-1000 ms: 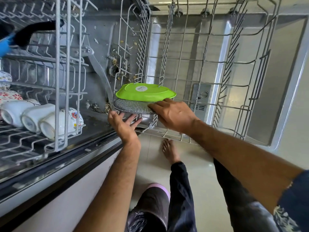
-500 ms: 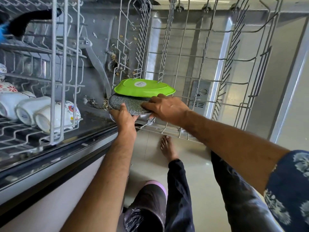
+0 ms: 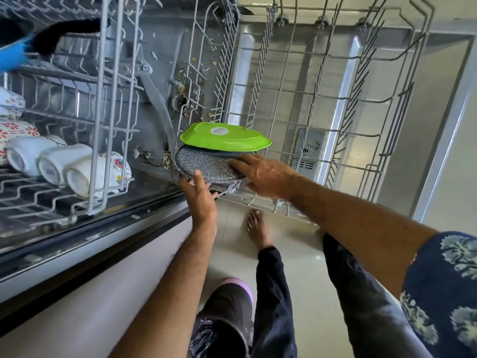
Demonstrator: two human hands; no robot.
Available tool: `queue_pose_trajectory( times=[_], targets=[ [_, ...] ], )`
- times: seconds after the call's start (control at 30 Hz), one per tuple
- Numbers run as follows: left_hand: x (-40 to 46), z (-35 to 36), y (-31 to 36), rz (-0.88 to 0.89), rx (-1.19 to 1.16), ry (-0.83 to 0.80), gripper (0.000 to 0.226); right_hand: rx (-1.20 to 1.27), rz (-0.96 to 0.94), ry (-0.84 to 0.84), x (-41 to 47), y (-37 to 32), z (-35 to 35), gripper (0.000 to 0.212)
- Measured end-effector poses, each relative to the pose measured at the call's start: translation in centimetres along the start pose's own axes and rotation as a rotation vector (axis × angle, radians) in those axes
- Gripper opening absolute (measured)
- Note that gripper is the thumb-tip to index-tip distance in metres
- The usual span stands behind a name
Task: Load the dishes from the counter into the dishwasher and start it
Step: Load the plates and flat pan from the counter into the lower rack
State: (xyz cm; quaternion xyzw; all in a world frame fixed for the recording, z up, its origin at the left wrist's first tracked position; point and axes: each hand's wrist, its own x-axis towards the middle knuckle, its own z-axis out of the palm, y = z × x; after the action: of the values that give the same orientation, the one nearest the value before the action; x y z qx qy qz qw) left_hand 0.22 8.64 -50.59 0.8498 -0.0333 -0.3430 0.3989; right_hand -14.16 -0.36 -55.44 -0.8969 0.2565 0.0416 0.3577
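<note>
**Two plates on edge at the near corner of the lower rack**

A pale tiled floor point(image 3: 296, 293) runs under an open dishwasher with its lower rack point(image 3: 322, 104) pulled out, mostly bare wire. The speckled grey plate point(image 3: 204, 164) stands on edge in the rack's near-left corner, its broad face toward the person, with the green plate point(image 3: 224, 136) just behind it, apparently touching. The right hand point(image 3: 265, 175) lies flat, fingers straight, on the grey plate's right half. The left hand point(image 3: 198, 195) is below the plate's lower left rim, thumb up against its face, fingers loosely spread. Both hands are at the plate, the left beneath, the right beside. Seating it upright between the tines looks like the step in hand. Cups point(image 3: 77, 169) fill the upper rack point(image 3: 108, 104), left of the left hand.
</note>
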Motion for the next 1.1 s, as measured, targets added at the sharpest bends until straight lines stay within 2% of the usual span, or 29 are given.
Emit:
queue_pose_trajectory(
  times=[0.1,0.2,0.27,0.33,0.47,0.63,0.83,1.1],
  targets=[
    [-1.1,-0.8,-0.9,0.11,0.163,0.004,0.077,-0.014,0.016,0.014,-1.6,-0.3,-0.9,0.077],
    [-4.3,-2.2,-0.8,0.197,0.457,-0.082,0.071,-0.065,0.018,0.006,-3.8,-1.2,-2.4,0.08],
    [-7.0,-3.8,-1.1,0.377,0.758,-0.151,0.067,-0.094,0.004,0.022,-5.7,-2.0,-3.8,0.082],
    [-9.5,-5.6,-0.7,0.63,1.087,-0.205,0.072,-0.148,-0.008,-0.001,-8.0,-3.6,-6.0,0.082],
    [-15.8,-8.4,2.6,0.77,1.412,-0.271,0.083,-0.221,-0.012,-0.049,-12.3,-7.8,-10.6,0.088],
    [-24.4,-12.8,6.8,0.856,1.423,-0.279,0.089,-0.256,-0.054,-0.08,-18.1,-14.8,-17.4,0.089],
    [-32.5,-20.1,8.2,0.825,1.313,-0.189,0.087,-0.332,-0.205,-0.062,-22.8,-23.6,-21.8,0.083],
    [-39.6,-34.5,7.3,0.777,1.119,0.121,0.076,-0.481,-0.54,0.018,-21.6,-39.7,-23.7,0.078]
  ],
)
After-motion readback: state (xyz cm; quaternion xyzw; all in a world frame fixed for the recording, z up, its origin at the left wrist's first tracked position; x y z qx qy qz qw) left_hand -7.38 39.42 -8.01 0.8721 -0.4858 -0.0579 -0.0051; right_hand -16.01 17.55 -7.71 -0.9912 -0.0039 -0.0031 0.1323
